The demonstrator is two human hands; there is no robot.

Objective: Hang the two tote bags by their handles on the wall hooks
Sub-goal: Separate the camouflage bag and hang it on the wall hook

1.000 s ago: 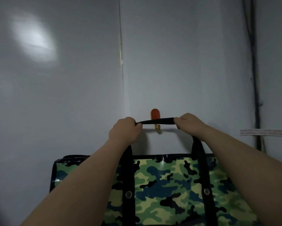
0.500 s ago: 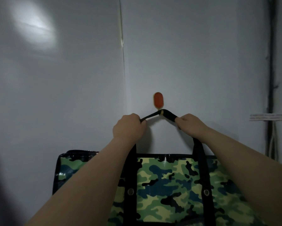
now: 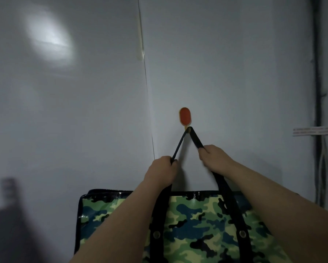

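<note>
black handle (image 3: 194, 138) looped over orange wall hook (image 3: 185, 116); left hand (image 3: 162, 172), right hand (image 3: 213, 158) each fisted on it; camo tote bag (image 3: 193, 224) below.

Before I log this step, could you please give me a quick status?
Left hand and right hand each closed on the black handle. Handle looped over orange wall hook, camouflage tote bag below. Nothing in the way.

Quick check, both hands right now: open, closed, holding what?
Left hand: closed on the black handle of the camouflage tote bag.
Right hand: closed on the same handle, which is looped over the orange wall hook.
</note>
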